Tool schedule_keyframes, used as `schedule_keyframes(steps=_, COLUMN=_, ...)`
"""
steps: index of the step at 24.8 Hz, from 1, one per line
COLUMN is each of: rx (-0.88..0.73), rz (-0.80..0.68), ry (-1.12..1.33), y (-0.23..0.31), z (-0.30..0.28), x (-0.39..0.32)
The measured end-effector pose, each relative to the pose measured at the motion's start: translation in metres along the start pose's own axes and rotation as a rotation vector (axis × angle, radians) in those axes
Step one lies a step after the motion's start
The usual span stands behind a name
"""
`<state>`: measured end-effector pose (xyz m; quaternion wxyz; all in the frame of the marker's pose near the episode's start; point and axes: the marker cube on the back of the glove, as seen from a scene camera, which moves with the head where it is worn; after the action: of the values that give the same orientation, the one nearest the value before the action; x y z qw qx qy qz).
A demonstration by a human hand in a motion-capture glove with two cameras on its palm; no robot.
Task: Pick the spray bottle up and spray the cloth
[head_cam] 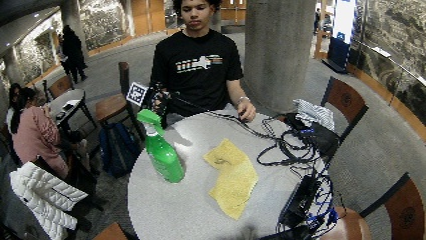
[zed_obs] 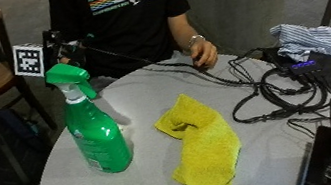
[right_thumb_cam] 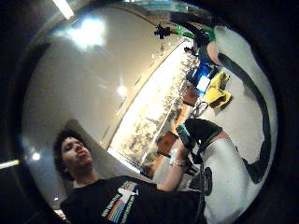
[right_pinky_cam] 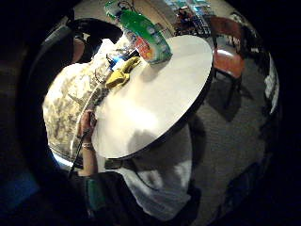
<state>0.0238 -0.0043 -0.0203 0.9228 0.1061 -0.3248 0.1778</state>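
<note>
A green spray bottle (zed_obs: 96, 139) stands upright on the left part of the round, pale tabletop (zed_obs: 134, 108). It has a green trigger head on a white neck, a translucent green body and a label low on its side. To its right, apart from it, a yellow cloth (zed_obs: 203, 148) lies flat and rumpled near the middle of the tabletop, stretching from the centre toward the near edge, with its far end bunched into a fold.
</note>
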Motion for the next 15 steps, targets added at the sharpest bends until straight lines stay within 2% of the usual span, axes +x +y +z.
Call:
schedule_keyframes(steps=4, rx=0.067, rz=0.1, ry=-0.174, y=-0.003, z=-0.007, x=0.003)
schedule_keyframes(steps=9, rx=0.037, rz=0.119, ry=-0.093, y=-0.006, z=-0.005, x=0.012)
schedule_keyframes(steps=15, rx=0.066, rz=0.084, ry=-0.029, y=-0.041, z=0.002, x=0.014)
